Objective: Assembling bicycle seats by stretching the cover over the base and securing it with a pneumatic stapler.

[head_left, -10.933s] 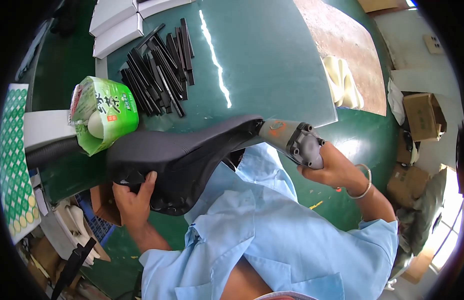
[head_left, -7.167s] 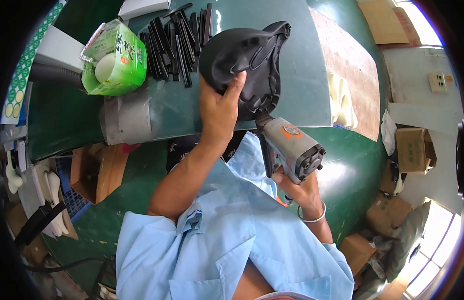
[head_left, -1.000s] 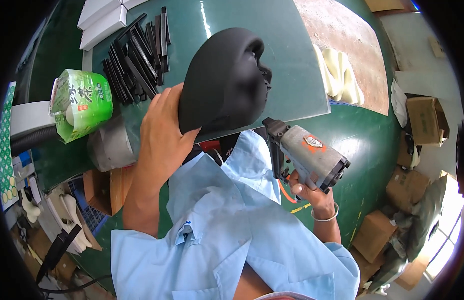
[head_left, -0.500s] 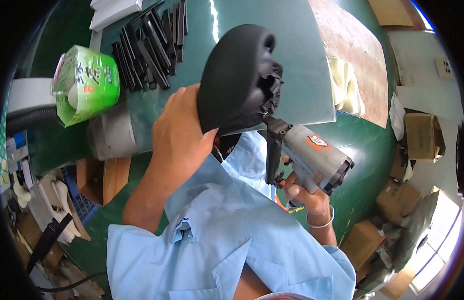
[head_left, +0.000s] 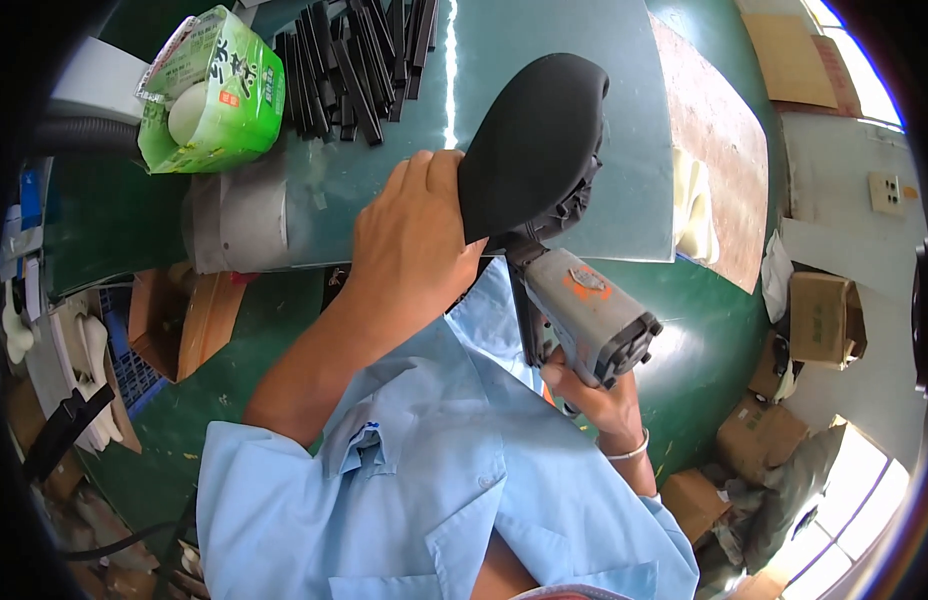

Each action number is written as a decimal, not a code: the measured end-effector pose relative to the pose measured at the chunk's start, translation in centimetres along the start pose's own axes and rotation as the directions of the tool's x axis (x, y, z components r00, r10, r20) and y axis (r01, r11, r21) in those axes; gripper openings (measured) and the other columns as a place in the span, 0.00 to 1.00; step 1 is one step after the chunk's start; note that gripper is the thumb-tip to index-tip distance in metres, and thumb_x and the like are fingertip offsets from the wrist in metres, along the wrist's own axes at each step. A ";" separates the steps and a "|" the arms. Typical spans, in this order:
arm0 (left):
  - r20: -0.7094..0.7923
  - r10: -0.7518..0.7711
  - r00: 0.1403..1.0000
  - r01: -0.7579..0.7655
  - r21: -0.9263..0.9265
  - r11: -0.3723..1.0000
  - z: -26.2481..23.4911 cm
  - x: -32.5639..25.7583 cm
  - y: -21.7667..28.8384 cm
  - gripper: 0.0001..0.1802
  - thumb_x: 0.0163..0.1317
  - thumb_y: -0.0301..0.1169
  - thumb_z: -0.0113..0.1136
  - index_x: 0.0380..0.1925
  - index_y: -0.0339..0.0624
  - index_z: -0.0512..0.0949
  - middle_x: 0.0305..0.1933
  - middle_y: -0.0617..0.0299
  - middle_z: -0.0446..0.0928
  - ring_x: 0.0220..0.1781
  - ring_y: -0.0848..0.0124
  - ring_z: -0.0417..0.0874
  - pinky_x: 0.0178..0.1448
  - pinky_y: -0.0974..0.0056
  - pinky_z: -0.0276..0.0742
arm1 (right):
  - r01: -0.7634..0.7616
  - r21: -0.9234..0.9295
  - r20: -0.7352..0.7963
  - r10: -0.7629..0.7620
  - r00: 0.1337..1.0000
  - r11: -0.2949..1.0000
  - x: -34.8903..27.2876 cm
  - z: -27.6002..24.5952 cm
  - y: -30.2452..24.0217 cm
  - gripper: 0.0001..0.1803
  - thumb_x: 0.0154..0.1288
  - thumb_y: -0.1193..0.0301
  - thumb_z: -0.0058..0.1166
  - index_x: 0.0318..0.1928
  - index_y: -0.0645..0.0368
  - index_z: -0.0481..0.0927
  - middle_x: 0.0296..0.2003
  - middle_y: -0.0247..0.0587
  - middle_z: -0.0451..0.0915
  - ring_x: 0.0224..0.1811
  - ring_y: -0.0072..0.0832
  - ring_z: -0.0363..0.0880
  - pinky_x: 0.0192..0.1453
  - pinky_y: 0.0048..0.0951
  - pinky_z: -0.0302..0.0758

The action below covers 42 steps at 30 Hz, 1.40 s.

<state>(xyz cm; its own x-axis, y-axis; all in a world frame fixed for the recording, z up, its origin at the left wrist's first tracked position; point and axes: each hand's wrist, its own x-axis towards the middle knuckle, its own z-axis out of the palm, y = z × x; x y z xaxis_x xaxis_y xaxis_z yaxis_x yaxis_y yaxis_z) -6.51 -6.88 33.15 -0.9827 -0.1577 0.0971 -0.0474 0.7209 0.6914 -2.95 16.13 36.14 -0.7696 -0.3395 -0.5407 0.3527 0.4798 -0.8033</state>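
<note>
My left hand (head_left: 409, 230) grips a black padded cushion (head_left: 534, 140) by its left side, holding it tilted above the near table edge. Gathered black cover fabric (head_left: 569, 205) shows along the cushion's right underside. My right hand (head_left: 606, 405) is closed round the handle of a grey pneumatic staple gun (head_left: 589, 305). The gun's dark nose meets the cushion's lower underside; whether it touches there is hidden. Part of the handle and trigger lies behind the gun body and my fingers.
Black strips (head_left: 349, 70) lie piled on the green-topped table (head_left: 404, 185). To the left a green carton (head_left: 219, 115) holds a pale round thing. Cream pieces (head_left: 692, 205) lie by a worn board (head_left: 724, 150) on the right. Cardboard boxes (head_left: 824, 315) stand along the right wall.
The cushion has turned, so less of its gathered underside shows. The staple gun's body has swung slightly left and stays at the cushion. The whole view has shifted a little.
</note>
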 end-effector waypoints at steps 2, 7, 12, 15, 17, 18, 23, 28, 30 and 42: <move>0.004 -0.002 1.000 0.002 -0.022 1.000 0.1 0.1 -0.4 0.21 0.54 0.33 0.61 0.45 0.35 0.69 0.42 0.49 0.73 0.46 0.49 0.74 0.49 0.52 0.70 | 0.065 -0.054 -0.002 -0.065 0.998 0.996 0.3 0.0 0.1 0.18 0.52 0.63 0.65 0.38 0.61 0.77 0.30 0.37 0.77 0.33 0.29 0.75 0.38 0.30 0.71; 0.013 -0.022 1.000 0.024 -0.100 0.995 0.0 0.7 -1.4 0.20 0.56 0.35 0.60 0.44 0.35 0.69 0.42 0.47 0.73 0.46 0.48 0.74 0.50 0.52 0.69 | 0.052 0.311 0.026 -0.063 0.998 0.949 -0.7 0.8 0.2 0.21 0.48 0.70 0.67 0.42 0.63 0.75 0.39 0.34 0.79 0.37 0.18 0.76 0.41 0.26 0.75; 0.023 -0.046 0.999 0.048 -0.129 0.990 -0.2 0.9 -1.4 0.19 0.57 0.35 0.59 0.43 0.34 0.69 0.41 0.45 0.73 0.45 0.47 0.74 0.50 0.51 0.69 | -0.014 -0.068 0.195 0.027 0.981 0.998 0.6 1.8 -1.3 0.20 0.46 0.71 0.68 0.40 0.63 0.76 0.35 0.31 0.81 0.36 0.16 0.76 0.41 0.24 0.75; 0.009 -0.038 0.999 0.039 -0.143 0.989 0.0 0.7 -1.7 0.19 0.57 0.36 0.59 0.42 0.33 0.69 0.40 0.44 0.74 0.45 0.46 0.74 0.49 0.51 0.69 | 0.000 0.058 0.170 -0.010 0.985 0.998 0.7 2.1 -1.6 0.23 0.46 0.67 0.70 0.41 0.64 0.76 0.34 0.33 0.81 0.34 0.20 0.77 0.41 0.25 0.75; 0.009 -0.036 0.999 0.037 -0.165 0.986 0.2 0.6 -2.2 0.19 0.57 0.36 0.59 0.41 0.33 0.69 0.40 0.44 0.74 0.45 0.46 0.74 0.49 0.51 0.69 | 0.040 -0.008 0.192 -0.038 0.981 0.999 0.3 2.2 -1.6 0.25 0.45 0.68 0.69 0.44 0.64 0.75 0.34 0.36 0.82 0.34 0.23 0.79 0.42 0.25 0.75; 0.005 -0.045 0.999 0.046 -0.165 0.985 0.1 0.7 -2.1 0.19 0.57 0.36 0.59 0.41 0.33 0.69 0.40 0.44 0.74 0.45 0.46 0.74 0.49 0.51 0.69 | 0.071 -0.069 0.207 -0.055 0.977 0.995 0.1 2.1 -1.5 0.26 0.45 0.69 0.68 0.46 0.64 0.74 0.34 0.38 0.82 0.34 0.25 0.80 0.42 0.26 0.75; 0.077 -0.098 0.992 0.110 -0.166 0.980 0.5 1.1 -2.2 0.19 0.57 0.38 0.59 0.40 0.33 0.70 0.39 0.44 0.75 0.45 0.46 0.75 0.49 0.50 0.70 | 0.227 -0.167 0.319 -0.166 0.933 0.959 1.7 2.8 1.3 0.32 0.41 0.75 0.61 0.53 0.62 0.70 0.34 0.46 0.81 0.37 0.40 0.82 0.43 0.31 0.76; 0.117 -0.096 0.988 0.115 -0.167 0.979 -0.6 1.7 -2.5 0.21 0.57 0.38 0.59 0.43 0.33 0.70 0.41 0.44 0.75 0.47 0.46 0.75 0.50 0.51 0.70 | 0.269 -0.266 0.370 -0.160 0.915 0.926 2.2 2.5 -0.6 0.31 0.41 0.74 0.61 0.51 0.61 0.71 0.34 0.46 0.80 0.35 0.42 0.81 0.41 0.30 0.76; 0.148 -0.160 0.976 0.203 -0.351 0.914 -1.0 2.1 -3.6 0.23 0.56 0.38 0.59 0.46 0.32 0.69 0.47 0.42 0.74 0.50 0.48 0.75 0.52 0.54 0.70 | 0.391 -0.117 0.373 -0.324 0.869 0.913 2.6 1.6 -0.6 0.32 0.44 0.69 0.64 0.52 0.65 0.70 0.36 0.45 0.80 0.34 0.38 0.81 0.42 0.27 0.76; -0.503 0.134 0.854 -0.312 -0.288 0.905 -6.2 -0.4 -2.2 0.13 0.57 0.24 0.59 0.42 0.34 0.73 0.40 0.55 0.75 0.33 0.70 0.77 0.39 0.68 0.73 | 0.326 -0.746 -0.246 -0.695 0.676 0.581 8.7 -5.0 -4.8 0.29 0.59 0.64 0.56 0.59 0.58 0.65 0.29 0.51 0.77 0.29 0.42 0.77 0.35 0.38 0.71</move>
<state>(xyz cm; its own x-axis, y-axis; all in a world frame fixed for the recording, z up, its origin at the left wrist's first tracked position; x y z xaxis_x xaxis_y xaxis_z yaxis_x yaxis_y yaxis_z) -4.87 -12.61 36.04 -0.7555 -0.3771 0.5358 0.3155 0.5073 0.8019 -14.01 14.87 36.51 -0.8962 -0.3635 0.2545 -0.4426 0.7717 -0.4567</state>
